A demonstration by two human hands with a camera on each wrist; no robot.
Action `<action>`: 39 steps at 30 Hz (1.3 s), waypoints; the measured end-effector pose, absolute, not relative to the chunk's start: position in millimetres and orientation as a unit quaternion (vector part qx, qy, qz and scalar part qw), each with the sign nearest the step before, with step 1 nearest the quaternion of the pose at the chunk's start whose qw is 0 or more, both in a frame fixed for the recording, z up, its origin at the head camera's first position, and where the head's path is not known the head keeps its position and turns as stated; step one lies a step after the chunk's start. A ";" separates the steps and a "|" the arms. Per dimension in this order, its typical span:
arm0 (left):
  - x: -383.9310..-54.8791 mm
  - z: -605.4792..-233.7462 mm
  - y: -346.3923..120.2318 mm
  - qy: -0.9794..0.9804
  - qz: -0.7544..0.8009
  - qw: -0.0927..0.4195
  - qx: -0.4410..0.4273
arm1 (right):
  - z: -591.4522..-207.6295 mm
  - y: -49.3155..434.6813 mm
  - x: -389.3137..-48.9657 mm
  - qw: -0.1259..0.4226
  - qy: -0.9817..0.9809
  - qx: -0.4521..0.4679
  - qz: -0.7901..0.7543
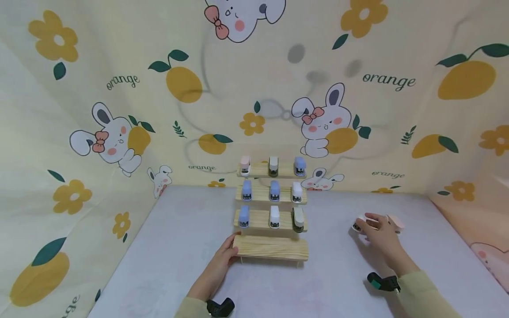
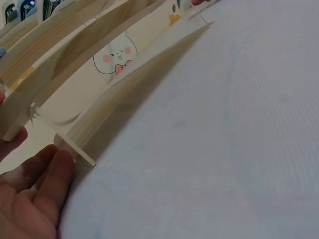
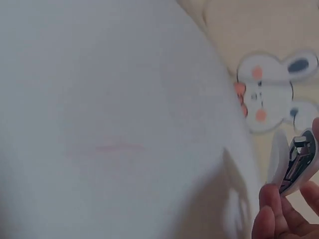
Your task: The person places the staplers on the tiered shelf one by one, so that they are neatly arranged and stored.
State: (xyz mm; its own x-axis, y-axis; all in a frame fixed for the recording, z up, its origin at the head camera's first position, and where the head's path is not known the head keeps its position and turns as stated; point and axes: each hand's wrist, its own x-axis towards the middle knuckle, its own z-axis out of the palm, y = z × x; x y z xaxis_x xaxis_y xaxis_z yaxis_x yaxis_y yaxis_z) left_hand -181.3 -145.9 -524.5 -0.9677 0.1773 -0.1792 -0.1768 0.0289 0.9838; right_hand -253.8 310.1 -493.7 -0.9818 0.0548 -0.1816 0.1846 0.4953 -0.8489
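Observation:
A tiered wooden display stand (image 1: 270, 247) stands on the table, with mini staplers in rows on its upper three steps. My left hand (image 1: 220, 260) grips the left end of its bare lowest step; in the left wrist view, fingers (image 2: 55, 174) lie beside the stand's thin leg. Over to the right, my right hand (image 1: 381, 234) holds a white mini stapler (image 1: 358, 224) between thumb and fingers. The right wrist view shows this stapler (image 3: 300, 157) with its metal inner part facing the camera. Just right of that hand is a pink stapler (image 1: 395, 222), partly hidden.
On the stand, a blue stapler (image 1: 244, 216), a white stapler (image 1: 275, 216) and a grey-green stapler (image 1: 298, 218) occupy the third step down. Behind the table hangs a printed cloth (image 1: 270, 132). Dark wrist cameras (image 1: 382, 282) sit at both cuffs.

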 end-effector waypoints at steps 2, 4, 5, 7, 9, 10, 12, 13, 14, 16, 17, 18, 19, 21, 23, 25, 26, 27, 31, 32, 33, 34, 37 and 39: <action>-180.8 -524.1 -146.2 0.708 0.695 0.129 0.000 | -488.9 303.2 -246.6 0.063 0.866 0.054 -0.493; -180.5 -523.5 -146.2 0.708 0.694 0.130 -0.001 | -484.8 295.7 -240.1 0.056 0.873 0.037 -0.484; -180.2 -523.1 -146.3 0.708 0.694 0.130 -0.001 | -482.8 291.6 -237.0 0.051 0.875 0.029 -0.480; -179.9 -522.2 -146.3 0.709 0.693 0.131 -0.001 | -479.8 283.5 -231.1 0.041 0.880 0.012 -0.473; -179.9 -521.5 -146.5 0.710 0.692 0.132 -0.002 | -478.1 275.3 -225.1 0.026 0.883 -0.007 -0.469; -179.7 -521.3 -146.5 0.709 0.692 0.132 -0.003 | -477.2 271.5 -221.9 0.019 0.881 -0.018 -0.472; -179.3 -521.0 -146.7 0.710 0.692 0.133 -0.005 | -475.9 263.6 -215.7 0.010 0.878 -0.033 -0.477; -179.3 -521.0 -146.8 0.710 0.692 0.134 -0.007 | -475.4 259.7 -212.8 0.005 0.876 -0.040 -0.481; -179.2 -521.0 -146.9 0.710 0.691 0.134 -0.008 | -474.9 255.7 -210.1 0.001 0.873 -0.048 -0.485; -179.3 -521.1 -147.1 0.711 0.690 0.135 -0.012 | -473.9 248.2 -205.4 -0.008 0.869 -0.059 -0.492; -179.5 -521.3 -147.1 0.712 0.688 0.136 -0.014 | -473.5 244.4 -203.2 -0.012 0.868 -0.063 -0.493; -179.6 -521.5 -147.1 0.712 0.688 0.136 -0.015 | -473.3 241.0 -201.1 -0.018 0.867 -0.068 -0.494; -179.8 -521.8 -147.0 0.714 0.687 0.137 -0.017 | -473.3 238.0 -199.3 -0.023 0.866 -0.074 -0.495; -180.2 -522.5 -146.9 0.713 0.688 0.136 -0.016 | -473.1 232.6 -195.5 -0.030 0.866 -0.082 -0.493; -180.4 -523.6 -146.7 0.711 0.690 0.135 -0.010 | -474.0 227.8 -192.0 -0.034 0.865 -0.092 -0.493; -180.5 -524.5 -146.9 0.707 0.694 0.133 -0.003 | -474.9 223.8 -188.6 -0.032 0.862 -0.102 -0.495; -180.6 -524.8 -147.2 0.705 0.696 0.133 0.001 | -475.2 221.7 -186.8 -0.029 0.860 -0.107 -0.498; -180.5 -525.0 -147.4 0.705 0.697 0.132 0.004 | -475.6 219.5 -185.2 -0.027 0.856 -0.113 -0.503; -180.5 -524.7 -148.3 0.705 0.697 0.131 0.004 | -478.1 211.4 -180.3 -0.021 0.845 -0.133 -0.518; -180.3 -524.5 -148.4 0.705 0.697 0.131 0.004 | -478.9 209.2 -179.7 -0.023 0.844 -0.138 -0.519; -180.1 -524.4 -148.5 0.706 0.696 0.131 0.003 | -479.8 206.8 -179.2 -0.025 0.843 -0.141 -0.519; -179.9 -524.4 -148.5 0.706 0.696 0.132 0.003 | -480.5 204.2 -178.7 -0.028 0.844 -0.145 -0.516; -179.8 -525.0 -148.4 0.703 0.699 0.133 0.004 | -480.9 194.8 -177.3 -0.038 0.845 -0.152 -0.511; -179.8 -525.4 -148.2 0.702 0.699 0.133 0.008 | -480.3 187.6 -176.3 -0.048 0.848 -0.156 -0.505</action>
